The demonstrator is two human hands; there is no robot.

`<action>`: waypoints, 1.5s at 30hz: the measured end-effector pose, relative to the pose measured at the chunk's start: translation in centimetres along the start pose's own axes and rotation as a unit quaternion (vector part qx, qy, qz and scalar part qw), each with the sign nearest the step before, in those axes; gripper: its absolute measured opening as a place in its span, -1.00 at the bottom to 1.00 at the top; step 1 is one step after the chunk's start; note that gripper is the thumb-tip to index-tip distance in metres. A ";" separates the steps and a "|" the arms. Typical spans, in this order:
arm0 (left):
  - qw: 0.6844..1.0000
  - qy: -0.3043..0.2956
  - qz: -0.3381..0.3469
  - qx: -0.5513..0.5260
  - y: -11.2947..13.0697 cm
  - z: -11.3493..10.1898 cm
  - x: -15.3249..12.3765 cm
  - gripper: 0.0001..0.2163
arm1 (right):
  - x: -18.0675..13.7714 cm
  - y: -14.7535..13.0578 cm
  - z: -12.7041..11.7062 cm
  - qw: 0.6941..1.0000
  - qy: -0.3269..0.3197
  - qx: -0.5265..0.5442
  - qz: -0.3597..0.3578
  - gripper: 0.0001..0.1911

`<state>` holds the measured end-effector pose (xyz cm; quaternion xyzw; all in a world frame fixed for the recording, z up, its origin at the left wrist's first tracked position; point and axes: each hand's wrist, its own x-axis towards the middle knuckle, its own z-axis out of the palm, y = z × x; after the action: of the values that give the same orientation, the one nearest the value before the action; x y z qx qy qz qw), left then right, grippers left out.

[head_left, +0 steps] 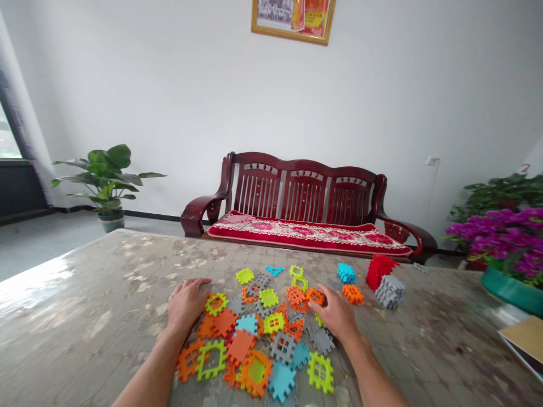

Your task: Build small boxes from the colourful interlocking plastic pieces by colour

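Several flat toothed plastic tiles [258,339] in orange, green, blue and grey lie spread on the marbled table [85,305]. My left hand [185,304] rests palm down at the left edge of the pile, fingers stretched out, touching a green frame tile [216,303]. My right hand [336,312] lies over the right side of the pile, fingers curled down onto an orange tile [314,295]. A built red and grey block [384,281] stands to the right, with a small blue block [347,273] and an orange block [353,293] beside it.
A dark wooden bench [303,195] with a red cushion stands behind the table. A potted green plant [106,181] is at the back left. Purple flowers in a teal pot [509,249] and a brown book [526,339] sit at the table's right edge.
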<state>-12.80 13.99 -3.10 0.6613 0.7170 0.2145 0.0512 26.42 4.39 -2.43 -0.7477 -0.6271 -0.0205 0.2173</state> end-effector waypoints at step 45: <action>1.000 -0.010 0.000 0.002 -0.2 0.0 0.1 -0.62 | 0.4 5.8 -2.9 0.958 0.097 -0.105 0.248 -0.29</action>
<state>-12.99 14.10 -3.18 0.6635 0.7169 0.2064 0.0567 32.69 3.08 -1.45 -0.8929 -0.3919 -0.1038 0.1956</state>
